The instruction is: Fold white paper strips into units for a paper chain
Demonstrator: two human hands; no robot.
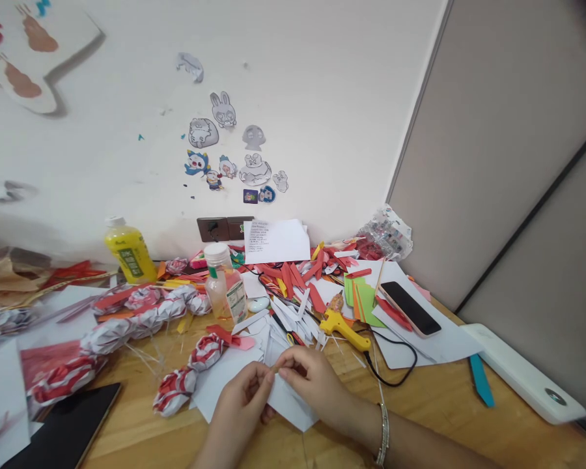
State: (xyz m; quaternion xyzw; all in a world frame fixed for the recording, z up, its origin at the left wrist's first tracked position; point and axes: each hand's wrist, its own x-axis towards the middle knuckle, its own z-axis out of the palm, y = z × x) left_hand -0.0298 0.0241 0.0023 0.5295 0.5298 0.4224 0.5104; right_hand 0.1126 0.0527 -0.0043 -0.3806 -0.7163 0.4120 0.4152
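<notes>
Both yr L hand (241,400) & R hand (317,384) are pinched closed, meeting at the tips, can't tell on what, w/ the white paper (292,404) below on the desk (434,404), corner pointing yr way approx. between them.

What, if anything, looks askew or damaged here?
The grey-white paper cut-out high on the white wall looks odd: its edges seem curled or torn, while the printed cartoon cut-outs below lie mostly flat.
</notes>
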